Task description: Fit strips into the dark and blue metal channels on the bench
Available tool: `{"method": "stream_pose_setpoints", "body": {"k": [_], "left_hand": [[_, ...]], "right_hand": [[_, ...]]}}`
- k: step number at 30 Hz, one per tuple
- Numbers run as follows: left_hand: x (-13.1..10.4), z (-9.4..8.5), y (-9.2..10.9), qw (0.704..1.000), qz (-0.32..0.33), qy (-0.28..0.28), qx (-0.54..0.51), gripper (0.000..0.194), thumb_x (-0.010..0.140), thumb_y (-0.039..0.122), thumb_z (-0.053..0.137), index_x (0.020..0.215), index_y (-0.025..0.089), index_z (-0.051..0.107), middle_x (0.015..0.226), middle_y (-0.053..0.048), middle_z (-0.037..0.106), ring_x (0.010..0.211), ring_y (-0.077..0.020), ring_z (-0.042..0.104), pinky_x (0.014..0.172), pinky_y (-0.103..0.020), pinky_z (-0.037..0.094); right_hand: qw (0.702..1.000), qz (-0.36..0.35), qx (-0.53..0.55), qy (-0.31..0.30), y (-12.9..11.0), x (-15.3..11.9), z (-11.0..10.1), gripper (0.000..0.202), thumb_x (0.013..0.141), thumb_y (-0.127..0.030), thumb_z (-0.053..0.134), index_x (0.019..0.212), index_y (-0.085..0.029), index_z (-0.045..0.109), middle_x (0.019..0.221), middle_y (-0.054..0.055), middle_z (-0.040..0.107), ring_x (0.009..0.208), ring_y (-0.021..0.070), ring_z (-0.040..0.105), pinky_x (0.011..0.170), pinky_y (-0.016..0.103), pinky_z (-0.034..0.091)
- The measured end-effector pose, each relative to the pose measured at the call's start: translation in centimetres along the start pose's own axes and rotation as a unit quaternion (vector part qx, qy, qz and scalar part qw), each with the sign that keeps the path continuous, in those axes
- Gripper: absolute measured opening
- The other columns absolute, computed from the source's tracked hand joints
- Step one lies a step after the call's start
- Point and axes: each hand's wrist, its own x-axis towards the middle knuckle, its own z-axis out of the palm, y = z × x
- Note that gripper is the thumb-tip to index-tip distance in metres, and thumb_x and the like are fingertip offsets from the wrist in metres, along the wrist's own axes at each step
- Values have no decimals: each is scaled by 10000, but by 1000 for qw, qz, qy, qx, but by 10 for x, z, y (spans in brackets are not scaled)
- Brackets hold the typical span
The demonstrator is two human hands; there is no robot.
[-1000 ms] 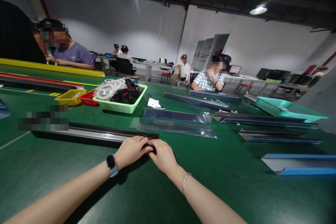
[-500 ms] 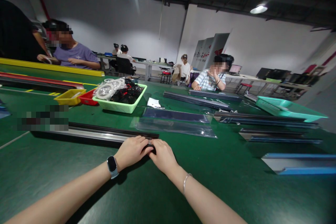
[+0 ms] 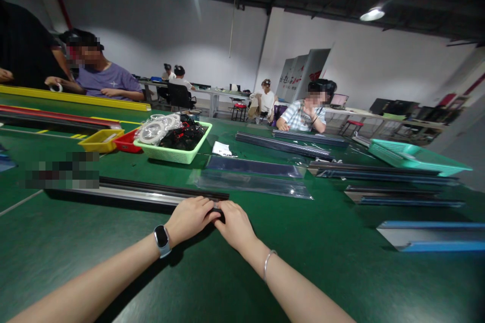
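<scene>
A long black channel profile [image 3: 131, 195] with a silvery inner face lies on the green table, its right end between my hands. My left hand [image 3: 191, 217], below a wrist with a light blue smart band, curls its fingers over the channel near that end. My right hand [image 3: 235, 224], with a silver bangle at the wrist, grips the very end, thumb on the near side. Both thumbs almost meet at the near wall. What the fingertips press inside the channel is hidden. Beyond the hands lie clear plastic strips [image 3: 250, 185].
A pale green basket [image 3: 172, 155] holds bagged white rings and black parts, beside yellow [image 3: 99, 141] and red bins [image 3: 127, 141]. More profiles [image 3: 435, 246] lie at right, near a turquoise basket [image 3: 420, 159]. Co-workers sit across the green table [image 3: 295, 272].
My hands and the channel profile stay practically still. At far left, a seated co-worker's hand has shifted left with a white ring, and a standing person's hand has come into sight.
</scene>
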Motion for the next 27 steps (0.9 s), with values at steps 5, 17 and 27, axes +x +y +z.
{"method": "stream_pose_setpoints", "body": {"k": [5,17,27], "left_hand": [[0,-2,1,1000,-4,-14,17,289,893,416,426,817,180,573,762,-35,597,736,-177,552,646,-283,405],[1,-6,3,1000,-18,-26,-1,309,886,425,427,842,169,594,836,-57,618,817,-193,564,711,-305,443],[3,-7,3,998,-40,-34,-39,338,880,439,429,897,173,637,936,-69,666,893,-198,598,809,-315,456]], "right_hand": [[1000,-2,2,2,0,0,0,202,759,-178,580,960,-182,563,936,57,621,921,194,553,828,336,423],[1000,7,19,-4,1,2,-2,275,755,-163,560,1028,-172,595,991,74,636,970,204,553,866,350,417],[999,20,38,-5,1,3,0,271,738,-144,550,1001,-161,613,1025,76,634,997,193,542,895,332,407]]}}
